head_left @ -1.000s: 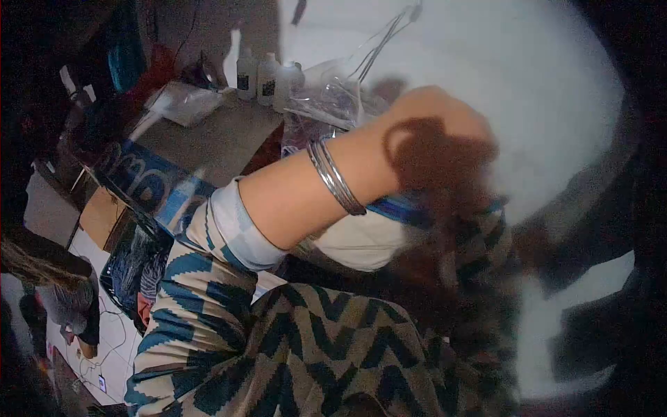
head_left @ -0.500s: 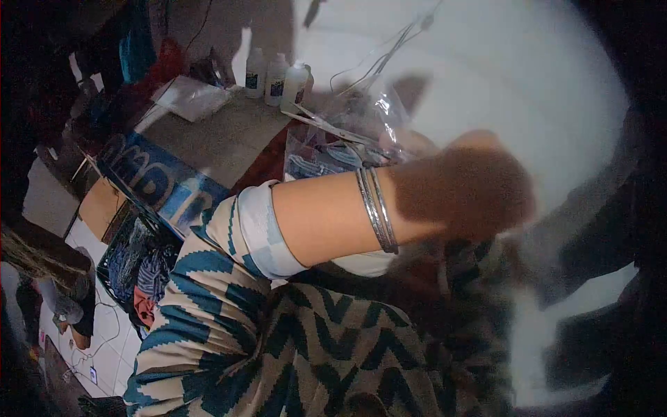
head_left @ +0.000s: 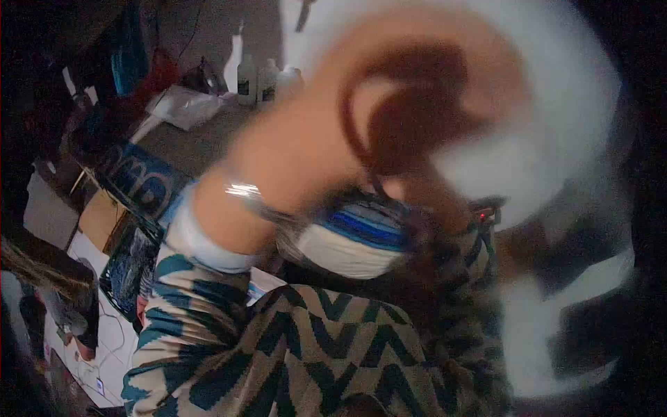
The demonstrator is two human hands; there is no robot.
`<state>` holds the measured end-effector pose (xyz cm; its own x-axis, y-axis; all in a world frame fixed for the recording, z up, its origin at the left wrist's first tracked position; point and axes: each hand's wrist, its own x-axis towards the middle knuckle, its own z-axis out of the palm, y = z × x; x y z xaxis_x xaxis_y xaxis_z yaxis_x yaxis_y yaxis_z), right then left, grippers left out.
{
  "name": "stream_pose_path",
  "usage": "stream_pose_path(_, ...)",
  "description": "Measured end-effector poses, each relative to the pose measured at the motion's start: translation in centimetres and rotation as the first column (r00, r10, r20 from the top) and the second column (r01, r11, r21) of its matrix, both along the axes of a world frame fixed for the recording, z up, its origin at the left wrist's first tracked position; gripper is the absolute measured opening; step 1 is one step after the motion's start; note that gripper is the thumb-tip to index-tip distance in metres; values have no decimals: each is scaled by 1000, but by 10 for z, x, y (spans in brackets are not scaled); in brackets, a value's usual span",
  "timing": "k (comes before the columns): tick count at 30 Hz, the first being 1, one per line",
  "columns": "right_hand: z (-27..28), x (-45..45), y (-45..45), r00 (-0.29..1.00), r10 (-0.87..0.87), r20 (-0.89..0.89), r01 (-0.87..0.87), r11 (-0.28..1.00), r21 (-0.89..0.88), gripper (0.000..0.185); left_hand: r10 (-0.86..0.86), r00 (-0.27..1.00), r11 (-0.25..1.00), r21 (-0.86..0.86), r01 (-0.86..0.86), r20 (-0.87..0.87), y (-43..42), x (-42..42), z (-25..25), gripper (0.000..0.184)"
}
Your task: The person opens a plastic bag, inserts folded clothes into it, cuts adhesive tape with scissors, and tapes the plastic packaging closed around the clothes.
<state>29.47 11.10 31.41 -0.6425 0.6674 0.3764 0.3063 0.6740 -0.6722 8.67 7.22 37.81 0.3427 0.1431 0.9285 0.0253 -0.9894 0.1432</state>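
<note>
My left hand (head_left: 431, 48) is raised close to the camera and smeared by motion. Its fingers are too blurred to read. Shiny bangles (head_left: 244, 190) circle that wrist. A dark curved shape crosses the hand; whether it is a shadow or an object I cannot make out. Behind and below it, my right hand (head_left: 448, 205) sits in shade, mostly hidden, its fingers not readable. A dark device with a red light (head_left: 484, 216) is at the right wrist. Between the two arms lies a bundle of blue folded fabric (head_left: 368, 228) with white cloth (head_left: 344, 254) at its near side.
Several plastic bottles (head_left: 267, 80) stand at the back beside a clear plastic packet (head_left: 184, 108). A blue lettered panel (head_left: 149, 181) is at left, above a dark crate (head_left: 125, 271) of clothes. Another person's foot (head_left: 85, 347) shows at lower left. Patterned cloth covers my lap (head_left: 333, 347).
My left hand has swung up and nearer the camera, its forearm now tilted upward. The blue fabric has come into view. The clear bag and scissors behind are now covered.
</note>
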Motion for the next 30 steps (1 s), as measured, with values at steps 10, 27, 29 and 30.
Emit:
stream_pose_path(10, -128, 96, -52, 834, -502, -231, 400, 837, -374, 38, 612, 785, 50, -995, 81, 95, 33, -213, -279, 34)
stream_pose_path(27, -245, 68, -14, 531, -695, -485, 71, 606, -792, 45, -9, 992, -1, -992, 125, 125, 95, -38, -379, 48)
stream_pose_path(29, -263, 76, 14, 500, -690, -523, 59, 630, -774, 46, 59, 988, -20, -989, 146, 144, 114, -23, -384, 49)
stream_pose_path(30, -286, 86, 30, 506, -689, -520, 90, 641, -762, 46, 132, 986, -94, -989, 114, 101, 121, -18, -386, 52)
